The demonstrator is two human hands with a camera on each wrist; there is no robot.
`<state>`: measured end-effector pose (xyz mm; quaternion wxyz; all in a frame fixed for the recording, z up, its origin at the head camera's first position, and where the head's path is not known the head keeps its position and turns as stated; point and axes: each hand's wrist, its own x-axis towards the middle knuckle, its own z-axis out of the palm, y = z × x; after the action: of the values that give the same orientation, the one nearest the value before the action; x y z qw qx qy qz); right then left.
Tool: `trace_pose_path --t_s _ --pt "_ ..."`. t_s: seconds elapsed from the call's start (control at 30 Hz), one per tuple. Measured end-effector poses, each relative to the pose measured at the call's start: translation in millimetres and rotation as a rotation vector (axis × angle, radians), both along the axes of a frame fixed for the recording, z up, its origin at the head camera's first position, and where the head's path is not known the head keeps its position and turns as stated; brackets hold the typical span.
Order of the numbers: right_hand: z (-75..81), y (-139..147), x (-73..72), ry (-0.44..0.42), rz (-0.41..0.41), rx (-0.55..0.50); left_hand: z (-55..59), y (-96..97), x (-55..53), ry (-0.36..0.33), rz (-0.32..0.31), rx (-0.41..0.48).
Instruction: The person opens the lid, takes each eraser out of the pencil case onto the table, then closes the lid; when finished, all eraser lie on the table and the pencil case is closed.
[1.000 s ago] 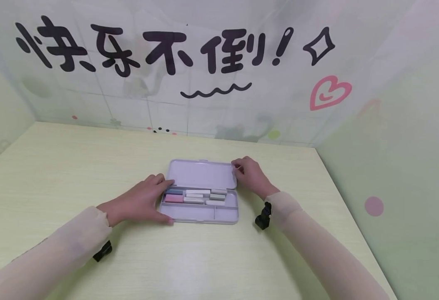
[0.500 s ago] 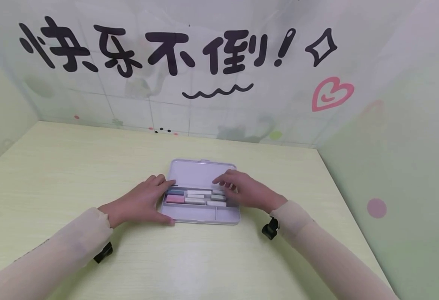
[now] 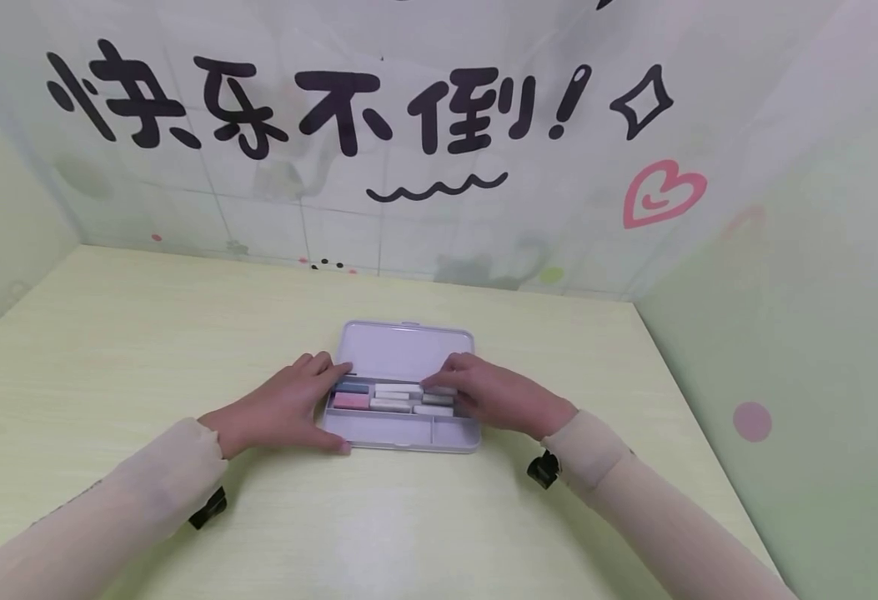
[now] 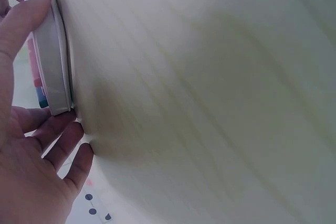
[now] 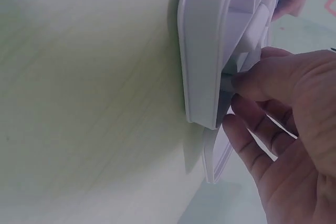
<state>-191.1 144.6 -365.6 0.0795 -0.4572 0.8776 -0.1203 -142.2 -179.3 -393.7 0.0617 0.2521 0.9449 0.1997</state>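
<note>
An open lilac pencil case point(image 3: 378, 430) lies on the table, its lid point(image 3: 393, 348) folded back. My left hand point(image 3: 281, 408) grips its left end, thumb at the near corner and fingers along the far side. Inside are a pink block point(image 3: 352, 402), a blue block point(image 3: 353, 387) and several white sticks point(image 3: 391, 406) and grey ones. With its fingers over the case's right part, my right hand point(image 3: 502, 396) pinches a grey stick point(image 5: 227, 83), seen in the right wrist view. The hand partly hides the sticks there.
The pale wood-grain table point(image 3: 378, 533) runs back to a wall point(image 3: 258, 225) printed with large black characters. Another wall point(image 3: 806, 375) stands along the right side. Each wrist carries a small black mount point(image 3: 544, 469).
My right hand has left the lid's right edge, moved toward me and down over the case, and taken hold of a grey stick. The left hand keeps its grip on the case.
</note>
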Motion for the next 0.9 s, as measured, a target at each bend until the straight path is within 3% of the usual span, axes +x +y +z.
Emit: trace_pose_path --t_s 0.63,0.9 --pt "5.1 -5.2 7.3 0.127 0.023 0.084 2.3 2.6 1.0 -0.006 0.006 -0.006" --pt "-0.4 -4.1 6.5 0.125 0.002 0.072 4.3 3.7 2.5 -0.009 0.015 -0.003"
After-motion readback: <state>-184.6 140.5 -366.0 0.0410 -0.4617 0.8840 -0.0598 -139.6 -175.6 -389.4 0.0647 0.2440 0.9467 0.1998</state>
